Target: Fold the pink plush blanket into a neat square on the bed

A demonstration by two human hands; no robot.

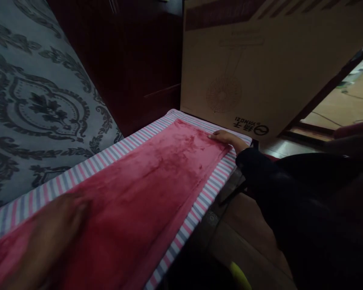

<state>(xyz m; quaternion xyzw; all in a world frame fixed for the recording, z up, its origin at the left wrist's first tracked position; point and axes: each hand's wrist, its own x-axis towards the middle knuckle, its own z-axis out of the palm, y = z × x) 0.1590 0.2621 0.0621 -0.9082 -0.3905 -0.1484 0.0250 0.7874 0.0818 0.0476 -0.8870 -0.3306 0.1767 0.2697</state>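
Observation:
A long red plush cloth (145,173) lies over a narrow surface spread with a striped cover (196,211) of pink, grey and white. The plush has darker and lighter patches where its pile is ruffled. At the far right corner my right hand (225,137), in a dark sleeve, lies flat on the red cloth with fingers stretched out. My left hand (53,231) is at the near left, on or just over the same cloth. Motion blur smears its fingers, so I cannot tell their shape or whether they grip anything.
Patterned grey wallpaper (45,104) runs along the left side. A dark red wooden panel (133,60) and a big cardboard box (245,72) printed with a fan stand behind the far end. Wooden floor (251,229) shows at right, with a yellow object (239,276) below.

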